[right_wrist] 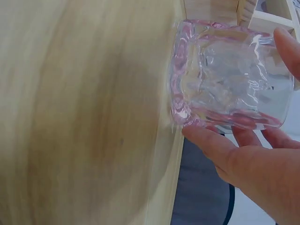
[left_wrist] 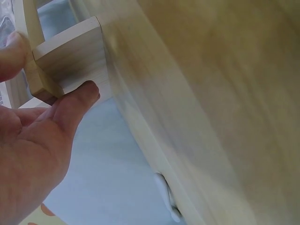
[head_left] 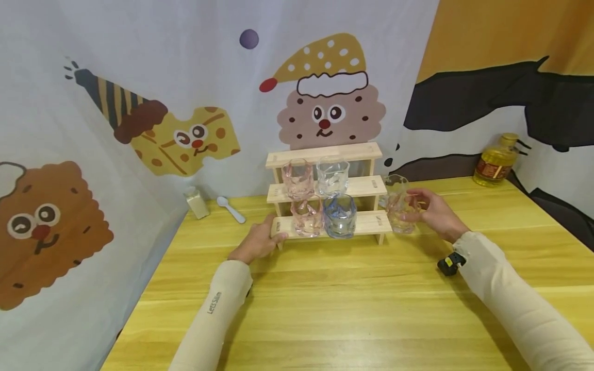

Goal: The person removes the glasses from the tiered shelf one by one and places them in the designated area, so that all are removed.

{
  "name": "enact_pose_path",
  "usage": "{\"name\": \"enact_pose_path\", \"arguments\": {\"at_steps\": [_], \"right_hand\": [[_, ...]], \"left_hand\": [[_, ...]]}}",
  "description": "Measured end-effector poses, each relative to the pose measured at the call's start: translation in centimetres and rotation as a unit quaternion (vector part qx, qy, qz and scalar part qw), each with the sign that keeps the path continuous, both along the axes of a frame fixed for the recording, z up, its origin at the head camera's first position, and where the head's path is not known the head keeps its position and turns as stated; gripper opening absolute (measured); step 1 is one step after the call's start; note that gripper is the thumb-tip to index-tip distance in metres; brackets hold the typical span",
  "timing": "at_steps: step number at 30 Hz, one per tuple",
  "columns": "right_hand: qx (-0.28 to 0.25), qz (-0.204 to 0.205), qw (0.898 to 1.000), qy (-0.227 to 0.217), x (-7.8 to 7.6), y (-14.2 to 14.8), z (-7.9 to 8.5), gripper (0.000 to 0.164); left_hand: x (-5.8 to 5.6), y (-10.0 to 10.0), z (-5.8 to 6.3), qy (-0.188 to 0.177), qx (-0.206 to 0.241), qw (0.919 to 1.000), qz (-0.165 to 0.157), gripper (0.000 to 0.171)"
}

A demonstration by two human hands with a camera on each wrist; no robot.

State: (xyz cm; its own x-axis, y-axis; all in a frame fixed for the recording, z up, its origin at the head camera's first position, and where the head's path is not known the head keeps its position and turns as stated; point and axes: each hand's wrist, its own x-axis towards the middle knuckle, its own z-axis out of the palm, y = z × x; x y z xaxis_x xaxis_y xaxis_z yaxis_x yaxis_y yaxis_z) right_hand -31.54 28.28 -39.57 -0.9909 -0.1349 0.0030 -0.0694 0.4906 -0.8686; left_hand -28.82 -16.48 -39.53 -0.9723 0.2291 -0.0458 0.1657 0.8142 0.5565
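Note:
A three-step wooden rack stands against the backdrop. Its middle step carries a pink glass and a clear glass; on the lowest step are another pink glass and a blue glass. My left hand grips the left end of the lowest step, thumb above and fingers beneath in the left wrist view. Just right of the rack, my right hand holds a pink-tinted glass upright at the tabletop, thumb and fingers around its sides. Behind it shows a clear glass rim.
A white spoon and a small pale-capped container sit at the back left of the wooden table. An oil bottle stands at the back right. A cartoon-printed cloth hangs behind.

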Motion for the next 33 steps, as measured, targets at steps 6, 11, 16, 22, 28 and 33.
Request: {"name": "enact_pose_path", "arguments": {"at_steps": [6,11,16,22,28,33], "right_hand": [[0.009,-0.002,1.0,-0.001,-0.3,0.1,-0.2,0.092],[0.023,-0.009,1.0,-0.003,-0.4,0.1,0.0,0.094],[0.042,-0.008,0.999,-0.002,-0.3,0.0,0.3,0.097],[0.107,-0.022,0.994,0.031,0.3,-1.0,2.5,0.097],[0.09,-0.036,0.987,0.125,1.3,-3.6,5.7,0.08],[0.021,-0.018,0.989,0.145,1.6,-6.2,7.5,0.078]], "left_hand": [[0.0,0.0,0.0,0.001,0.002,1.0,0.002,0.065],[0.0,-0.1,0.0,0.002,0.004,1.0,0.004,0.065],[-0.1,-0.1,-0.1,0.006,0.0,1.0,0.002,0.065],[-0.1,-0.1,-0.1,0.003,0.0,1.0,0.004,0.065],[0.0,-0.1,-0.2,-0.005,0.011,0.9999,0.004,0.065],[-0.1,-0.2,-0.2,-0.004,0.013,0.9999,0.002,0.066]]}}
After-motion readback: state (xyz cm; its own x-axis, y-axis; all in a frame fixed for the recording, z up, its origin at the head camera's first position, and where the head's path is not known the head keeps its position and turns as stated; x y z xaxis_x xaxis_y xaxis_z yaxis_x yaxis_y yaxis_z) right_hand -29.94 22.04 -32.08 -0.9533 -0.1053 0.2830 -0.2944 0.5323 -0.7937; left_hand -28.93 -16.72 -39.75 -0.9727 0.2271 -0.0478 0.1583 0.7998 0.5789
